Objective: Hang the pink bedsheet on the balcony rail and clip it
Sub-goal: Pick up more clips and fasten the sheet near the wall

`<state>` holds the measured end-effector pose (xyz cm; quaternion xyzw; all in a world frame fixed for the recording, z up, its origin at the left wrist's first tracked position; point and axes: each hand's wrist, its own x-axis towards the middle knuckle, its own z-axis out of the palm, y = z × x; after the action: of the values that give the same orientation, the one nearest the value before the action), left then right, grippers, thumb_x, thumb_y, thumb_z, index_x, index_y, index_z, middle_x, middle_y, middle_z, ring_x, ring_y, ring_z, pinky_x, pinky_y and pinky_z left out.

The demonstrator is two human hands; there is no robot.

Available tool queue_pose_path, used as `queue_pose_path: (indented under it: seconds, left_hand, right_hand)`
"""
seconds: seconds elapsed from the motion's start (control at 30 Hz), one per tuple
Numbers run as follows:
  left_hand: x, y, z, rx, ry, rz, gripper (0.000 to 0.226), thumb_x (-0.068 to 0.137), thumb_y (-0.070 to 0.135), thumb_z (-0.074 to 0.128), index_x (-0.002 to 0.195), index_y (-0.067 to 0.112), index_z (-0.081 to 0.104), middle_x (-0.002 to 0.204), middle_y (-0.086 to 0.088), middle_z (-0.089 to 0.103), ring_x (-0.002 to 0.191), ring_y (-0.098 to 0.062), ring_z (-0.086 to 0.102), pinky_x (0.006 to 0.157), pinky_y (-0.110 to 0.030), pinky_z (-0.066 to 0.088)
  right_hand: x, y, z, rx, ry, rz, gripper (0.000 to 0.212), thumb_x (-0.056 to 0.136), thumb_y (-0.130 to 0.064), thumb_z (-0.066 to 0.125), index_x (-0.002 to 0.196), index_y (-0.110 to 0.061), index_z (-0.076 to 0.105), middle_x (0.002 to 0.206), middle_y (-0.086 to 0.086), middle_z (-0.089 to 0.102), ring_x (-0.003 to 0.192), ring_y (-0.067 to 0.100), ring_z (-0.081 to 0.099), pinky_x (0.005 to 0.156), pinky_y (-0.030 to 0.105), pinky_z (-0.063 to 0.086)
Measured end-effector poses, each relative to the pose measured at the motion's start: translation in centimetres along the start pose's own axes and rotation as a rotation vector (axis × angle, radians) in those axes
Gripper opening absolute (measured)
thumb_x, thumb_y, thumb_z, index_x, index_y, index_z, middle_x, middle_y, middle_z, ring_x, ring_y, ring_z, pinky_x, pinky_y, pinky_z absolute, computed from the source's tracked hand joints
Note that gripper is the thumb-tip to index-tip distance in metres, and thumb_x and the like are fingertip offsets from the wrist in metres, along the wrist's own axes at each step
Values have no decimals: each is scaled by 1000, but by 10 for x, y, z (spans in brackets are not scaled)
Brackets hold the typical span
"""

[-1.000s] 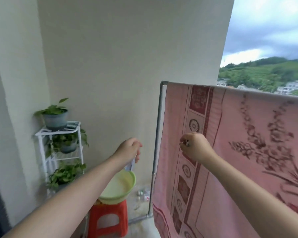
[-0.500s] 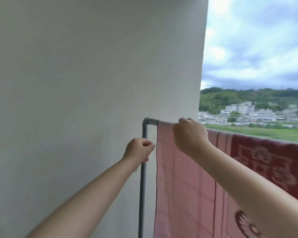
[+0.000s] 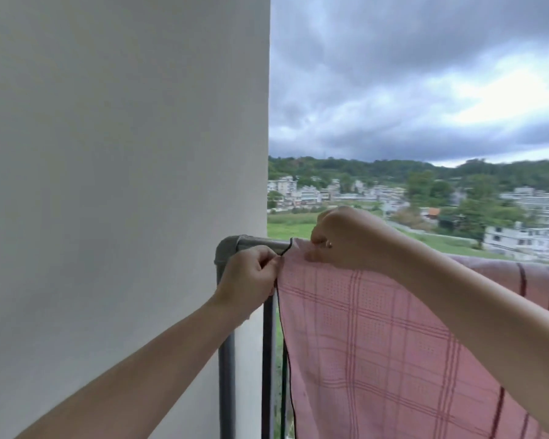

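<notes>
Left of the grey metal balcony rail (image 3: 260,241), the plain white wall (image 3: 124,185) closes that side off almost touching the rail's corner post. Above the rail the air is open. Below it, the pink checked cotton bedsheet (image 3: 377,343) hangs as a curtain, blocking reach through; a narrow gap remains between post and sheet edge.

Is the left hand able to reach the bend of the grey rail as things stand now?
Probably yes. The left hand is closed on the bedsheet edge just below the rail bend, with nothing between them, though it would have to let the sheet go.
</notes>
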<state>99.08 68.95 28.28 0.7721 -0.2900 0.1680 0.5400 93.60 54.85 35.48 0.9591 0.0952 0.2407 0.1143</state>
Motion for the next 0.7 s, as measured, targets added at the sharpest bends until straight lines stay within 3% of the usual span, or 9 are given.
queue_pose_path:
  seconds: [0.1, 0.2, 0.33, 0.47, 0.53, 0.6, 0.7]
  left_hand:
    - [23, 7, -20, 101, 76, 136, 30, 89, 13, 51, 58, 17, 53, 49, -3, 51, 50, -19, 50, 58, -29, 44]
    - [55, 11, -34, 143, 107, 124, 24, 88, 13, 52, 66, 6, 57, 54, -7, 52, 62, -31, 55, 64, -35, 49]
    - [101, 0, -64, 220, 172, 13, 31, 87, 15, 51, 57, 10, 49, 48, -7, 46, 57, -27, 48, 55, -29, 40]
    - [122, -15, -96, 260, 186, -103, 34, 90, 15, 48, 56, 11, 47, 47, -7, 46, 41, -20, 41, 43, -19, 29]
    - [120, -22, -104, 233, 142, -158, 34, 91, 13, 48, 57, 10, 47, 49, -8, 45, 41, -19, 38, 36, -15, 28]
    - [110, -33, -107, 165, 40, -254, 34, 91, 11, 47, 57, 8, 45, 50, -8, 43, 39, -17, 35, 31, -12, 23]
    - [86, -52, -102, 162, -86, -359, 34, 91, 10, 48, 57, 7, 45, 49, -8, 43, 37, -16, 35, 31, -11, 22]
  right_hand:
    - [6, -4, -5, 3, 33, 28, 44, 88, -29, 51, 48, -15, 37, 65, 3, 51, 68, 21, 48, 63, 34, 46]
    - [39, -6, -10, -12, 103, 51, 44, 89, -25, 50, 48, -17, 36, 84, 13, 62, 76, 27, 56, 70, 38, 52]
    - [110, -13, -10, -41, 222, 83, 35, 88, -22, 50, 55, -12, 47, 90, 11, 61, 85, 30, 60, 64, 32, 49]
    - [158, -31, 4, 28, 124, 80, 33, 89, -32, 48, 82, -7, 67, 82, 11, 62, 79, 28, 59, 65, 31, 50]
    - [162, -36, 10, 63, 51, 55, 35, 88, -35, 48, 88, -7, 69, 84, 13, 66, 78, 27, 59, 67, 30, 50]
    - [153, -40, 12, 45, -11, 7, 34, 90, -32, 47, 98, -6, 68, 98, 14, 68, 88, 28, 61, 77, 32, 52]
    - [122, -40, 8, 36, -27, -34, 45, 91, -39, 43, 103, -2, 65, 104, 15, 67, 95, 29, 60, 81, 32, 47]
